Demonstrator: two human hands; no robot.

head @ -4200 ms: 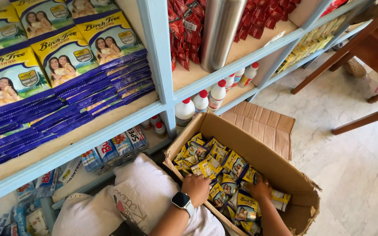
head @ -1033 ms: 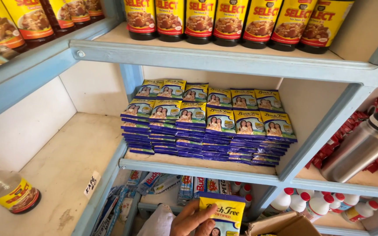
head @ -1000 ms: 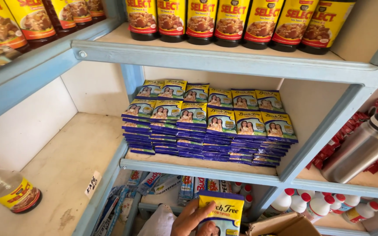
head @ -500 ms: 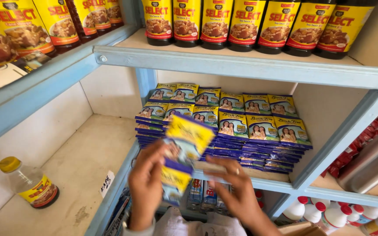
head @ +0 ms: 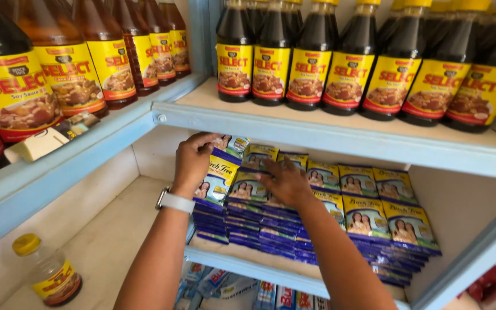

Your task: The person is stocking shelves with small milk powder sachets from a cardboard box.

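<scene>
Left hand: the left hand (head: 193, 161), with a white-strapped watch (head: 173, 201) at the wrist, reaches into the shelf; its grip is curled around the top edge of a yellow and blue sachet (head: 218, 178), which tilts against the left end of the stacks.
Right hand: the right hand (head: 285, 182) lies flat, fingers spread, palm down on the sachet stacks (head: 368, 215); its grip is wide and closes on nothing.
Sachets: rows of flat blue and yellow packets, piled in layers, fill the shelf under and to the right of both hands, reaching back to the wall.
Above the hands: a pale blue shelf edge (head: 340, 140) runs just over the knuckles, close overhead; on it stands a row of dark sauce bottles (head: 308, 54) with yellow caps and yellow and red labels.
Left of the hands: more such bottles (head: 73, 63) stand on a side shelf, with a small card (head: 38, 144) at its edge.
Below left: a small yellow-capped jar (head: 50, 270) stands alone on the cream shelf board (head: 110, 247), well apart from the left hand.
Below the hands: a lower shelf shows more packets (head: 248, 290), partly hidden by both forearms.
</scene>
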